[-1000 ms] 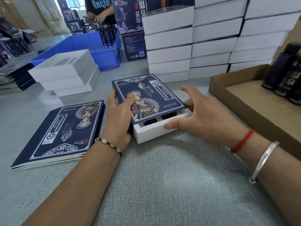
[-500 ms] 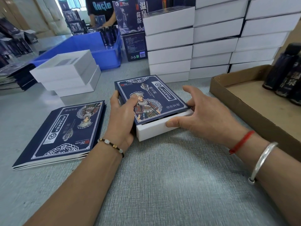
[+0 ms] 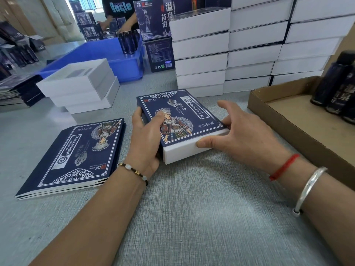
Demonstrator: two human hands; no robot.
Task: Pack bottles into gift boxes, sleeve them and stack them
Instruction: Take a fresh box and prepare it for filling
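left hand [image 3: 147, 131] grips the navy sleeve [image 3: 178, 116]; right hand [image 3: 238, 135], fingers spread, presses the white box [image 3: 184, 151] end.

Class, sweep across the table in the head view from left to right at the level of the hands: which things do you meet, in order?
Stack of flat navy sleeves → left hand → sleeved gift box → right hand → cardboard tray.
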